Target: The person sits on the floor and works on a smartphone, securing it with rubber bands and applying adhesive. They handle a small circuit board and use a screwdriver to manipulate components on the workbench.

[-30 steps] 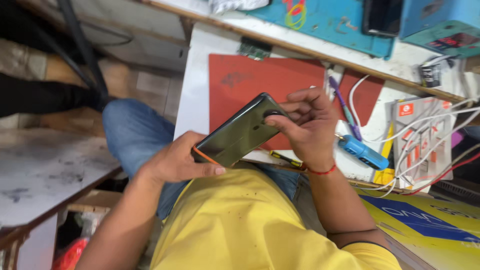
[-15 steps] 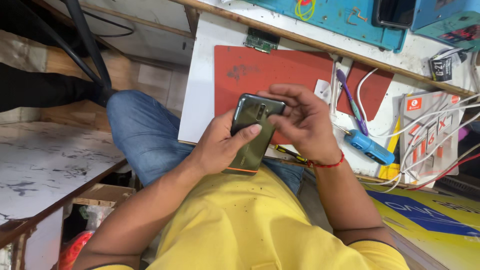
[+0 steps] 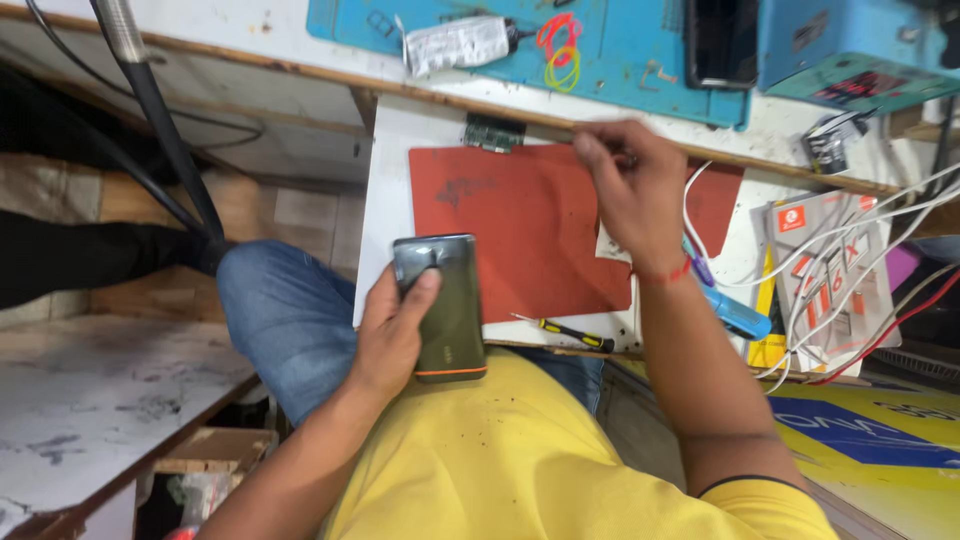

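Dark smartphone (image 3: 447, 305) with orange bottom edge, held upright over lap in left hand (image 3: 392, 335), back side up. Left grip wrapped around phone from its left side, thumb pressed across upper back near camera area, fingers hidden underneath. Phone hovering just off near edge of white surface (image 3: 385, 200), overlapping left corner of red mat (image 3: 520, 225). Yellow shirt (image 3: 500, 460) and blue jeans knee (image 3: 285, 310) below and beside phone. Small screwdriver (image 3: 572, 333) with black-yellow handle lying at near edge of mat, just right of phone. Right hand (image 3: 630, 195) stretched out over far right part of mat, fingers curled together, tips pinched at far edge of mat; cannot tell what, if anything, sits between them. Red thread bracelet (image 3: 668, 272) on right wrist. Blue tool (image 3: 735, 312) lying right of wrist, purple pen (image 3: 698, 268) just beyond it. White cables (image 3: 850, 265) draped over white-red card packet (image 3: 825, 260) at right. Small green circuit board (image 3: 493, 132) at far edge of mat. Further back, blue work mat (image 3: 620, 50) carrying crumpled white tube (image 3: 460, 42), red and yellow rubber bands (image 3: 558, 45), dark phone (image 3: 722, 40) lying flat.
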